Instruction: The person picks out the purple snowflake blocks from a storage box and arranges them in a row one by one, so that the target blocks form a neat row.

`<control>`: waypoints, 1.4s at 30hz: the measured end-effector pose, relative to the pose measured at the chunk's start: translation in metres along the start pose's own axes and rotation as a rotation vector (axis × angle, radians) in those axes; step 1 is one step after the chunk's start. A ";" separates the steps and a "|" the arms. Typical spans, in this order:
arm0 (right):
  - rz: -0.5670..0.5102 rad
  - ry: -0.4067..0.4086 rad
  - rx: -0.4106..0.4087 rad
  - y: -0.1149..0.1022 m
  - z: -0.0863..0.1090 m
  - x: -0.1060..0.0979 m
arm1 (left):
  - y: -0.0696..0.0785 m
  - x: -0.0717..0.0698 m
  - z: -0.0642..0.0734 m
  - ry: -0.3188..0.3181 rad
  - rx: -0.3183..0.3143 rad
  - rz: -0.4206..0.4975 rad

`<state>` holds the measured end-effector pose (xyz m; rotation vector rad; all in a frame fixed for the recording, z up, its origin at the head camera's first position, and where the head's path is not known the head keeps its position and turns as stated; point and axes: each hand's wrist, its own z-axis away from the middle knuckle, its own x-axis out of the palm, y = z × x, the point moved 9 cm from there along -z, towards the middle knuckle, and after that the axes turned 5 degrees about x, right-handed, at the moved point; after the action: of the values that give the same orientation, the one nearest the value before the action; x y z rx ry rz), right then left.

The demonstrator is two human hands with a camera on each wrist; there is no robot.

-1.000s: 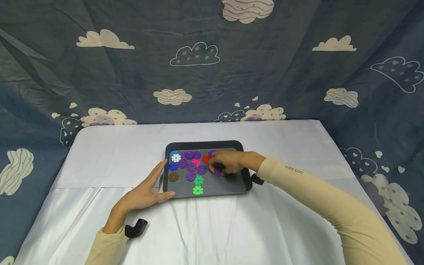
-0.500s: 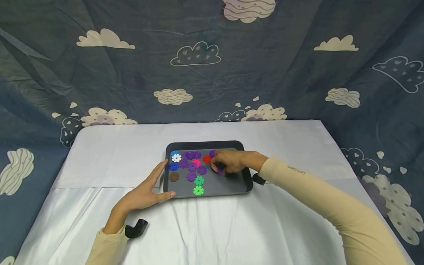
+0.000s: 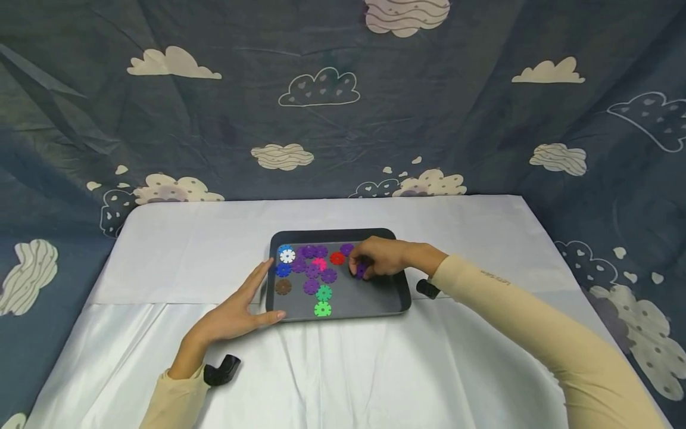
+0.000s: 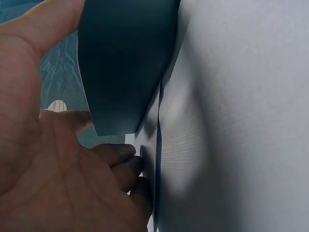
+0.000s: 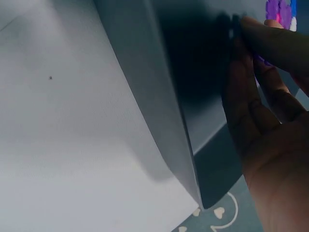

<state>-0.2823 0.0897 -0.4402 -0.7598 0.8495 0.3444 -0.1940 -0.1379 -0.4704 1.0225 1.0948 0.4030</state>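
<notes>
A dark grey tray (image 3: 370, 307) lies on the white-covered table, holding notched interlocking discs. My right hand (image 3: 383, 256) is over the tray's right half, thumb and fingers bent to pinch a purple interlocking disc (image 3: 361, 271). In the right wrist view those fingers (image 5: 263, 104) come together, and the pinched piece is mostly hidden. At the tray's left edge my left hand (image 3: 230, 313) spreads thumb and fingers along the rim, touching it. The left wrist view shows the tray wall (image 4: 125, 67) between thumb and fingers. Close to the right hand lie a red disc (image 3: 337, 258) and another purple disc (image 3: 346, 249).
Several joined purple discs (image 3: 311, 271) with a pink disc (image 3: 319, 264) fill the tray's middle. Green discs (image 3: 323, 308) sit in front. White (image 3: 287, 255), blue (image 3: 283, 270) and brown discs (image 3: 283, 286) line the left side. A cloud-patterned cloth (image 3: 321, 131) hangs behind the table (image 3: 455, 232).
My right hand has shifted slightly right, away from the red disc, with the purple interlocking disc moving along. The left hand stays at the tray's edge.
</notes>
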 end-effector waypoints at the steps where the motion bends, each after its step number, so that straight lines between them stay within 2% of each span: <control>1: -0.003 0.011 -0.007 0.001 0.002 -0.002 | 0.000 0.000 0.000 -0.001 0.002 -0.001; 8: -0.081 0.089 -0.035 0.006 0.017 -0.022 | 0.003 0.000 -0.004 -0.003 0.003 -0.012; 19: -0.235 0.237 -0.024 0.023 0.040 -0.043 | 0.001 -0.001 -0.002 0.002 -0.010 -0.013; 24: -0.361 0.357 -0.009 0.036 0.056 -0.052 | 0.000 -0.001 0.000 0.001 -0.003 -0.002; 31: -0.514 0.541 -0.038 0.053 0.088 -0.056 | 0.002 -0.001 0.000 0.000 0.011 -0.018; 42: -0.682 0.762 0.053 0.094 0.121 -0.050 | 0.001 0.000 0.000 -0.005 0.001 -0.009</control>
<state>-0.3001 0.2432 -0.3938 -1.0967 1.2283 -0.6145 -0.1939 -0.1373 -0.4693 1.0182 1.0946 0.3925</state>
